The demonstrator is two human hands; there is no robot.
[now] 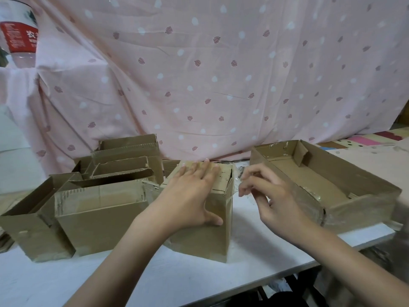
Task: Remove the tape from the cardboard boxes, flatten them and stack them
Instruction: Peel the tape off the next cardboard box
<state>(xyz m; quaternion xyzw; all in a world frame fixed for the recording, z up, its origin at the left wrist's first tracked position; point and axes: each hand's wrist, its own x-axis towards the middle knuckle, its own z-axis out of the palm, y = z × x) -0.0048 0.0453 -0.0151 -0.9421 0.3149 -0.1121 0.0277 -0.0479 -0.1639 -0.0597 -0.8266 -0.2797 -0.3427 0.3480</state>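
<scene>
1. Fingers of the left hand (pixel 194 191) lie straight and spread flat on the top of the taped cardboard box (pixel 203 218), with the thumb pressed against its near face; the palm holds the box down on the white table (pixel 155 282).
2. Left of that box stand several opened cardboard boxes (pixel 93 209), their flaps up, crowded together and touching one another. None of them looks flattened yet.
3. At the box's right upper edge a strip of clear tape (pixel 238 180) leaves the cardboard and runs rightward across a short gap. Its long axis lies roughly level, side to side across the view.
4. Just right of the box, the right hand (pixel 272 196) has its fingers curled, and the thumb and fingertips appear to pinch the free end of that strip. The film is thin and glossy, so the exact pinch point is hard to make out.
5. Further right of the box sits a shallow open cardboard tray (pixel 332 180), with more crumpled clear film over its near wall.
6. Judgement: the tape's root is to the left of the pinching fingers, so the peel calls for a pull away from the box, to the right, while the flat left hand resists. The right hand is the nearer one to the tape.
</scene>
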